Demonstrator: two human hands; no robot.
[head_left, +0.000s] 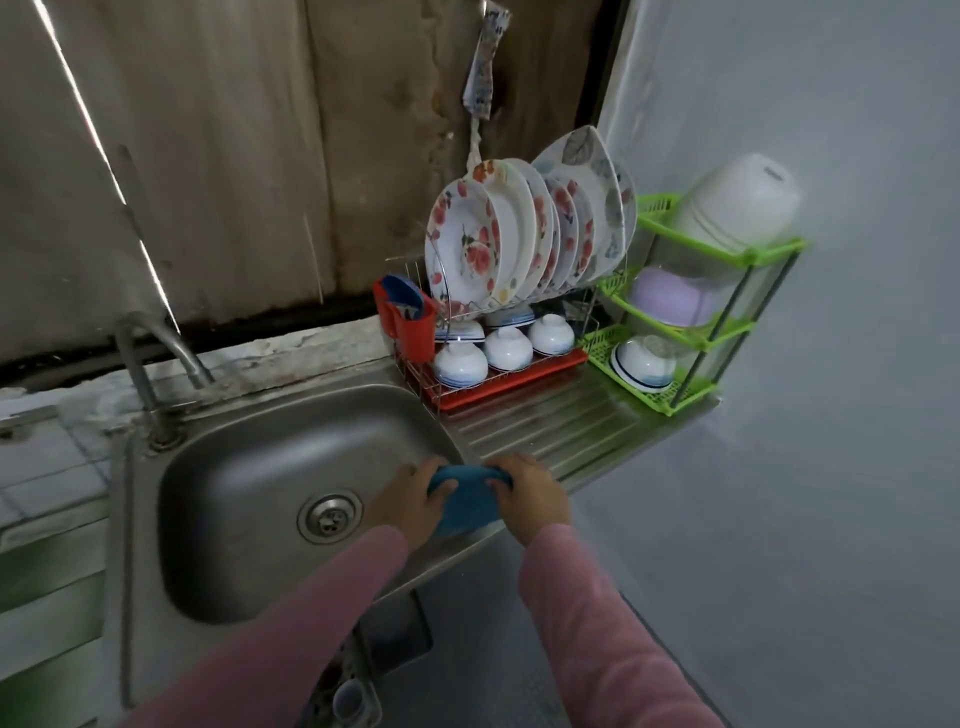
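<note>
A round blue object (467, 501), a small plate or lid, sits at the front right corner of the steel sink (249, 467), over the rim. My left hand (410, 501) grips its left edge, fingers curled over the top. My right hand (530, 493) grips its right edge in the same way. Both arms wear pink sleeves. The underside of the blue object is hidden.
A curved tap (156, 353) stands at the sink's back left. On the ribbed drainboard (545, 426) stands a red dish rack (498, 384) with flowered plates (467, 249) and upturned bowls (509, 345). A green corner shelf (691, 332) holds more bowls at the right, against the wall.
</note>
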